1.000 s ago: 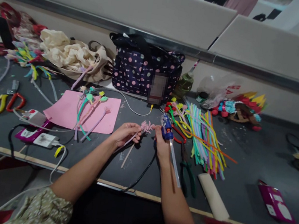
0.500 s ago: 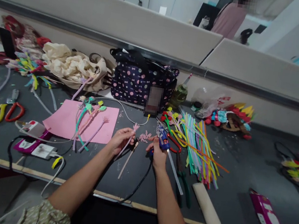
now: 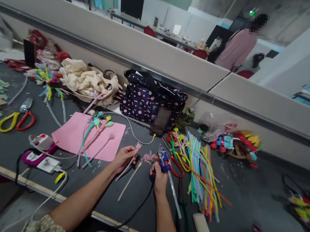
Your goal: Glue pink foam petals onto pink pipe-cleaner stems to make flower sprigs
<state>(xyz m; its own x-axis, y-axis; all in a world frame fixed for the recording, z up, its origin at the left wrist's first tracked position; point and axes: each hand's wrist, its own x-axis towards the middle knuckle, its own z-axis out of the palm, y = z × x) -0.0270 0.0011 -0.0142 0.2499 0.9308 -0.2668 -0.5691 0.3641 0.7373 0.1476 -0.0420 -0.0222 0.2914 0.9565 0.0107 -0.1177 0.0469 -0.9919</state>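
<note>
While left hand pinches the pink flower stem mid-table, right hand is wrapped round the glue gun. Stem prob. light, bendy; grip low, petals fragile.

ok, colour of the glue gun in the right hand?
Blue glue gun, with a black cord, held by the right hand; the head view shows it.

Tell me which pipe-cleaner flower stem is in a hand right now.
The pale pink one with the small pink tip, pinched in the left hand. The others lie untouched on the pink paper sheet.
</note>
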